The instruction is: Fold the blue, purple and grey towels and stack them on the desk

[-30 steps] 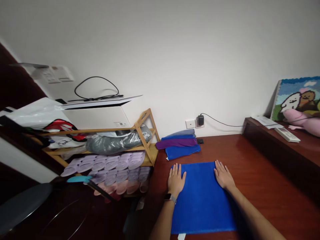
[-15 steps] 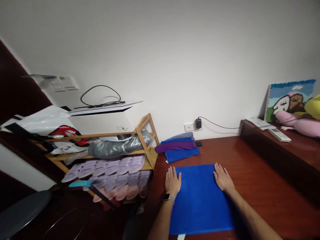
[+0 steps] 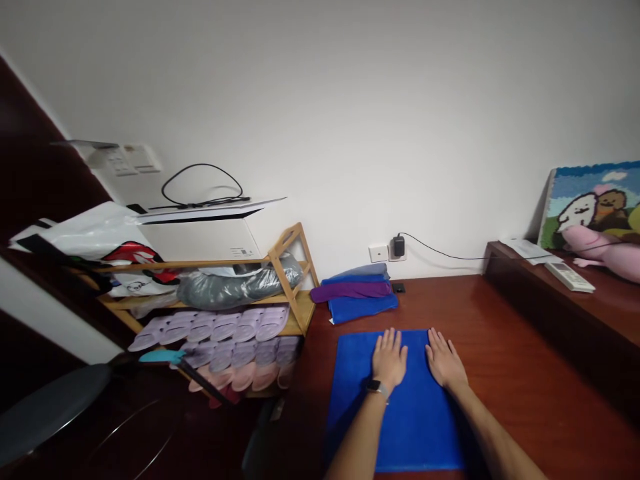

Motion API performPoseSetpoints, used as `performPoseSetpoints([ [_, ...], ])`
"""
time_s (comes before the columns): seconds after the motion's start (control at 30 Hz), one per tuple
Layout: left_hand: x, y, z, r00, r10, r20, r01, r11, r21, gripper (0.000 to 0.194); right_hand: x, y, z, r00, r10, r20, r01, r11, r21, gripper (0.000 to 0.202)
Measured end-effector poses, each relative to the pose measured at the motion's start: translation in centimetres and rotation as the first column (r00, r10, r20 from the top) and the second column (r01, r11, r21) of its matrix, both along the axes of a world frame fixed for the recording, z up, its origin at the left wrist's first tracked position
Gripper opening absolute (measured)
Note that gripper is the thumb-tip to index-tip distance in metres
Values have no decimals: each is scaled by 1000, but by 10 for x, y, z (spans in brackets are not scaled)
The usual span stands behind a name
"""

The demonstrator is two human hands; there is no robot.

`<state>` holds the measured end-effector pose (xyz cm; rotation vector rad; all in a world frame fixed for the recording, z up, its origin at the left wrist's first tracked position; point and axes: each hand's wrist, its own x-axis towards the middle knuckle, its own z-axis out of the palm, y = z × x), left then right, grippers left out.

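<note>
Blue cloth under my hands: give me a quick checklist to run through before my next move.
1. Cloth spread out on the table: ok.
2. Left hand resting on the cloth: ok.
3. Right hand at its right edge: ok.
4. Folded pile apart from the cloth: ok.
5. Watch off: not ok, it's on the left wrist.
6. Near edge fully straight: cannot tell, the left forearm hides part.
</note>
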<state>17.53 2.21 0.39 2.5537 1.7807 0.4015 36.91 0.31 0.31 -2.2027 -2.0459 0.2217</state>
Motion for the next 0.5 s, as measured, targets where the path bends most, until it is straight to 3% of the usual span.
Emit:
performPoseSetpoints([
  [0.13, -105, 0, 0, 978, 187, -96, -186, 982, 21, 60, -1, 0, -2, 1000, -10, -15, 10, 1000, -20, 70],
  [0.2, -137, -1, -1, 969, 217, -117, -214, 976, 34, 59, -1, 1, -1, 1000, -10, -20, 9, 1000, -19, 70],
  [0.27, -149, -1, -4, 965, 233, -123, -230, 972, 40, 60, -1, 0, 0, 1000, -8, -22, 8, 1000, -24, 70],
  [0.5, -144, 3, -7, 965, 237, -113, -233, 971, 44, 60, 3, -14, 5, 998, 28, -55, -31, 997, -70, 71],
])
